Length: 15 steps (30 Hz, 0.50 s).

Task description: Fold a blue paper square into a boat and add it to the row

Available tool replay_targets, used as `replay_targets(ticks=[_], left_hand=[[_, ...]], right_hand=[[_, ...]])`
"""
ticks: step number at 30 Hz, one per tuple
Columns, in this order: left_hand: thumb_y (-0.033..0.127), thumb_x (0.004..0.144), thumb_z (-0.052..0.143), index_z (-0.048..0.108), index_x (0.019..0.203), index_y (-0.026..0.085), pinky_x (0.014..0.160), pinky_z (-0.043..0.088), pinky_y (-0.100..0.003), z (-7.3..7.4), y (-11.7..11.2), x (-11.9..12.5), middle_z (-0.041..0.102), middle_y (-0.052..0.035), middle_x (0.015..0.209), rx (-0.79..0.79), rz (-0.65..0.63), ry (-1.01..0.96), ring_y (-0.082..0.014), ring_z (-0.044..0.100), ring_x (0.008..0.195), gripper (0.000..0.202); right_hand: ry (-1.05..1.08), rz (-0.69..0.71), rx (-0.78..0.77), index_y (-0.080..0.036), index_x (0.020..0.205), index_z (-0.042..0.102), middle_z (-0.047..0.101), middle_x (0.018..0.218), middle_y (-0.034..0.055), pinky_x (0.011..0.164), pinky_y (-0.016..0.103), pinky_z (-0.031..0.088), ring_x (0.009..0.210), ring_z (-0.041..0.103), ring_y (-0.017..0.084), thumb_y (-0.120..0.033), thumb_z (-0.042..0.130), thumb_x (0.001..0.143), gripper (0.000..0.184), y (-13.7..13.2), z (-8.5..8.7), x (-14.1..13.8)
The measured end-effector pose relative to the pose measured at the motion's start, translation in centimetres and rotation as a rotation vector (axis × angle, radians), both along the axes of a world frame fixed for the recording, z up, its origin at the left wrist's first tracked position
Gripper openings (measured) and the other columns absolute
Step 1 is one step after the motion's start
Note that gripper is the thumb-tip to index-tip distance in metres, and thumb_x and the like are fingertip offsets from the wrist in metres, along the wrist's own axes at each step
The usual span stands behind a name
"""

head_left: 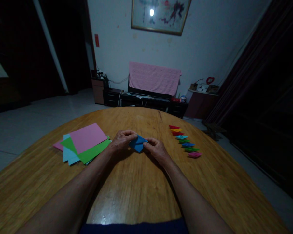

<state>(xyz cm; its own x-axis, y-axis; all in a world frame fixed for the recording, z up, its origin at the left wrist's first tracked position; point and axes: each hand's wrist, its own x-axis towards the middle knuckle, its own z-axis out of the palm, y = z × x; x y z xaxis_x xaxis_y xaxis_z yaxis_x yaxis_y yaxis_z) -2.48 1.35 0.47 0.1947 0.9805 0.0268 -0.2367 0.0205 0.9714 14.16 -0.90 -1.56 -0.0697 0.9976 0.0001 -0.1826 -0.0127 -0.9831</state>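
Note:
My left hand [122, 140] and my right hand [156, 151] pinch a folded blue paper piece [138, 143] between their fingertips, just above the middle of the wooden table [134, 195]. Left of my left hand lies a loose stack of square origami paper [88, 144], with a pink sheet on top and green and light blue sheets showing beneath. Right of my right hand, several small folded paper pieces [184, 141] in different colours form a slanting row, running from a red one at the far end to a pink one at the near end.
The oval table's far edge [136, 109] curves in front of a low dark TV cabinet [146, 102]. A pink cloth [154, 78] drapes over a screen on that cabinet. Tiled floor surrounds the table on the left and right.

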Motion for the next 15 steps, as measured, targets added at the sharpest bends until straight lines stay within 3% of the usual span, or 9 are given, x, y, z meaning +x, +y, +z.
replay_targets(ticks=[4, 9, 15], left_hand=[[0.030, 0.066, 0.074, 0.063, 0.072, 0.016, 0.047, 0.039, -0.022, -0.09, 0.02, -0.15, 0.056, 0.0016, 0.060, 0.035, -0.005, 0.005, -0.0108, 0.051, 0.053, 0.019], [0.034, 0.065, 0.074, 0.063, 0.076, 0.017, 0.048, 0.041, -0.023, -0.21, -0.10, -0.22, 0.059, -0.0002, 0.065, 0.007, -0.002, -0.010, -0.0135, 0.057, 0.057, 0.023], [0.033, 0.063, 0.074, 0.064, 0.076, 0.017, 0.049, 0.042, -0.023, -0.14, -0.31, -0.14, 0.059, -0.0007, 0.063, -0.004, 0.017, -0.028, -0.0142, 0.057, 0.057, 0.023]], right_hand=[[-0.063, 0.009, -0.007, -0.015, 0.083, 0.069, 0.062, 0.061, -0.0009, 0.049, 0.022, 0.034, 0.049, 0.049, 0.009, -0.037, 0.074, 0.064, 0.030, -0.09, 0.06, 0.15], [-0.098, 0.058, 0.033, -0.015, 0.088, 0.072, 0.068, 0.069, 0.0027, 0.054, 0.024, 0.040, 0.058, 0.058, 0.013, -0.043, 0.073, 0.067, 0.034, 0.39, -0.60, 0.56], [-0.036, 0.053, 0.032, -0.015, 0.089, 0.074, 0.070, 0.073, 0.0037, 0.062, 0.028, 0.045, 0.064, 0.062, 0.016, -0.042, 0.077, 0.064, 0.036, 0.29, -0.64, 0.44]])
